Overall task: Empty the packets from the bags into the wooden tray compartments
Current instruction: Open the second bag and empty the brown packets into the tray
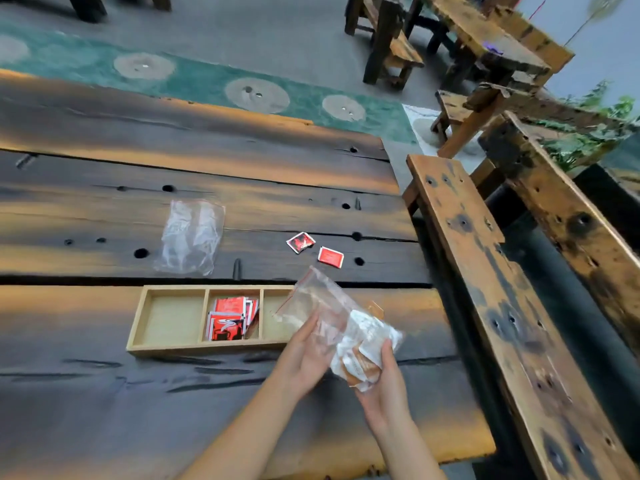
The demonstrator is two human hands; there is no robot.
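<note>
Item one, nearest me: my right hand, palm up, its fingers curled round the lower end of a clear zip bag, holding it just above the bench. Item two: my left hand, just left of the right, its fingers lying fairly straight against the bag's near side; I cannot tell where the thumb sits. Item three: the bag itself, tilted, red-striped mouth pointing up and away over the right end of the tray, with white and brown packets bunched at the low end against my right fingers. Item four: the wooden tray, three compartments in a row, lying flat on the bench just left of my hands. Its middle compartment holds a heap of red packets; the left compartment shows pale floor; the right one is largely covered by the bag. Item five, beyond the tray: two loose red packets on the bench, one printed side up, one just to its right, near each other but apart. Item six: a second clear bag, lying flat and crumpled, further left. Item seven: a long plank seat along the bench's right edge. Farthest: a green floor runner and dark wooden chairs.
</note>
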